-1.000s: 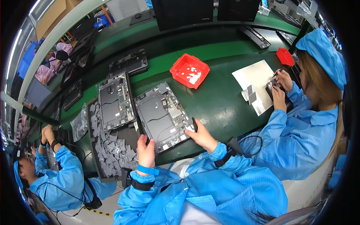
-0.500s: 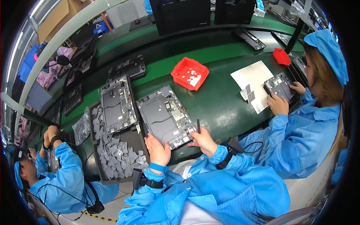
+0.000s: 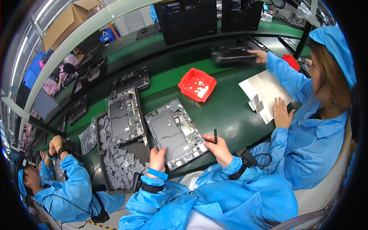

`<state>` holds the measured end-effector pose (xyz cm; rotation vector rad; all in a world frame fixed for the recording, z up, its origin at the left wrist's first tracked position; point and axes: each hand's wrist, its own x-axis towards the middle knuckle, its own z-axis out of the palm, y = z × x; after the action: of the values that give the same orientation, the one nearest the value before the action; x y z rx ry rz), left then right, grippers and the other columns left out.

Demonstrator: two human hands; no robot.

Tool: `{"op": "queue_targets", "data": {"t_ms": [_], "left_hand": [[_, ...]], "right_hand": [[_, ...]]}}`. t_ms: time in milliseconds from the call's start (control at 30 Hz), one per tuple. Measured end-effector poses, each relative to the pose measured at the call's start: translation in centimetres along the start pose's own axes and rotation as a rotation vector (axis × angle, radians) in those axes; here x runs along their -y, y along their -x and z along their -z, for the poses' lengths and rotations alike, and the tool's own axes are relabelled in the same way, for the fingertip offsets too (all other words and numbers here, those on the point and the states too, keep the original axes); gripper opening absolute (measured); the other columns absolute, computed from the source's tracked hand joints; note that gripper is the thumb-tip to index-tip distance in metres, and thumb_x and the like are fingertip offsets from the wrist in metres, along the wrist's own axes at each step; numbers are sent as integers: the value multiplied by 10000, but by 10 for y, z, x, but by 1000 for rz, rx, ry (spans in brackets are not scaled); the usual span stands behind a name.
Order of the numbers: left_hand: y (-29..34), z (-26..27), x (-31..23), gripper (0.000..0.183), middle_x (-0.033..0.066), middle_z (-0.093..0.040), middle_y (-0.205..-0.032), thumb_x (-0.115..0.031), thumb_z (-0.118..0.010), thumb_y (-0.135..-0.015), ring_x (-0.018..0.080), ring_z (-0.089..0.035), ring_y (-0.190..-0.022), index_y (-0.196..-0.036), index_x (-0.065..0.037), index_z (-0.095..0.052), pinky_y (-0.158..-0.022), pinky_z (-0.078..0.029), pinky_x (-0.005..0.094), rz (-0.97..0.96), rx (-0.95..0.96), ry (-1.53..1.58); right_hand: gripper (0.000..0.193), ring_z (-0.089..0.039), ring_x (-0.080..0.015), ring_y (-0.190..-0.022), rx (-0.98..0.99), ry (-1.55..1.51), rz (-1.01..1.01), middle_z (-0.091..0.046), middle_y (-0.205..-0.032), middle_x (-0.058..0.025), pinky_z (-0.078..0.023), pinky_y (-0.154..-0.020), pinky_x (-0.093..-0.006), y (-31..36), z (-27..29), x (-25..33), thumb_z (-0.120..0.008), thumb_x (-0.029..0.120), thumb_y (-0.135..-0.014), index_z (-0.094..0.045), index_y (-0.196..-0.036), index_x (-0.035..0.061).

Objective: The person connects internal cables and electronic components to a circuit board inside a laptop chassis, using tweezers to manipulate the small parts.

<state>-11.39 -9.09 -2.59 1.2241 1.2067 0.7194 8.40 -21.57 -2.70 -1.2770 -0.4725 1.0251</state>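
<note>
Bright, cool, even light fills the view, with a glaring white light strip at ten o'clock. The green bench carries a soft pale sheen toward four o'clock, while the screens at twelve o'clock read nearly black. Near the centre, the laptop is crisp. At one o'clock, a dark casing and a co-worker's hand smear. Edges bow toward the rim; the corners go black.
</note>
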Motion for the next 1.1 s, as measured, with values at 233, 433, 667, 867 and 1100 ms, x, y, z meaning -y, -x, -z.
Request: {"op": "queue_targets", "data": {"t_ms": [233,433,667,867,1100], "left_hand": [[15,-10,-21,316,150,-518,-1120,-140,-436,-891,268,-526,-1008,-1147,44,-418,-870,-428,384,306,369,696],[37,-45,-48,375,123,-461,-1210,-198,-400,-918,257,-459,-1101,-1230,5,-356,-930,-374,380,50,361,661],[31,-23,-80,453,128,-408,-1216,-224,-451,-893,184,-469,-992,-1260,-3,-303,-773,-426,294,-197,437,491],[27,47,-63,361,110,-446,-1174,-74,-473,-830,177,-470,-993,-1180,-37,-392,-760,-423,278,-410,-10,385],[35,93,-39,282,85,-468,-1124,-55,-425,-847,150,-477,-938,-1129,-56,-417,-726,-427,257,-332,-433,435]], "right_hand": [[492,-535,-180,-905,-100,-473,85,-496,-1052,-77,-459,-739,-301,33,-29,37,-610,38,-762,-366,-1188,2],[393,-533,-146,-914,-41,-318,298,-559,-1025,-66,-429,-817,-297,28,-51,49,-582,-21,-748,-461,-1121,-6],[338,-571,-162,-840,-36,-251,440,-591,-958,-84,-463,-759,-302,-59,-43,164,-524,-20,-716,-519,-1054,-20],[191,-581,-180,-665,0,51,223,-581,-783,-81,-489,-592,-327,-224,-56,221,-560,95,-725,-544,-884,-10],[207,-597,-223,-707,107,140,-132,-615,-783,-103,-495,-627,-371,-383,-53,186,-596,164,-752,-559,-889,13]]}}
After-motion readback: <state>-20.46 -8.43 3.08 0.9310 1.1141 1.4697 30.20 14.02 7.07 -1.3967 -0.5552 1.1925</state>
